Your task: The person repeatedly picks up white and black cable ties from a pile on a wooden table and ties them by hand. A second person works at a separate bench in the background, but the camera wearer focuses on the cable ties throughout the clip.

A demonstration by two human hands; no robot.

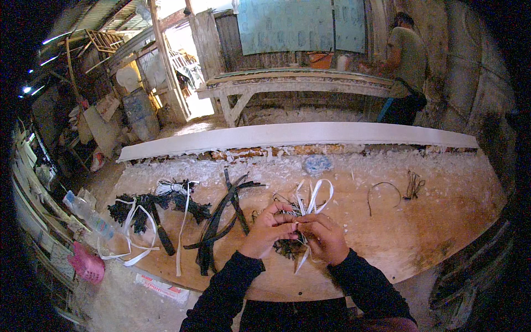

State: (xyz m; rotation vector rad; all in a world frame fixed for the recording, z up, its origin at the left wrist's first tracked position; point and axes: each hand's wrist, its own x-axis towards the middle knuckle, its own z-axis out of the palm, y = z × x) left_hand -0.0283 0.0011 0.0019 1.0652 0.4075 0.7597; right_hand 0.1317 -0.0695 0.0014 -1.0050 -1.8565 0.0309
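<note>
My left hand [266, 231] and my right hand [324, 238] meet over the near middle of a wooden table [398, 232]. Their fingertips pinch a white ribbon [316, 195], whose loops stand up beyond the fingers and whose tail hangs below. Under and around my hands lies a dark, tangled bundle of thin strands [287, 248], partly hidden by them. Left of my left hand, long black strips [213, 229] lie crossed on the wood. Farther left are black frayed bundles [135, 210], a bundle of white cord [170, 187] and loose white ribbons [180, 243].
A white ledge [298, 135] runs along the table's far edge. Nearby lie a crumpled bluish lump [317, 164], a thin curved strand [384, 185] and a small dark bundle [414, 185]. Leftward are a plastic bottle [88, 213] and a pink basket [88, 264]. Another person [406, 61] stands at a far bench [298, 83].
</note>
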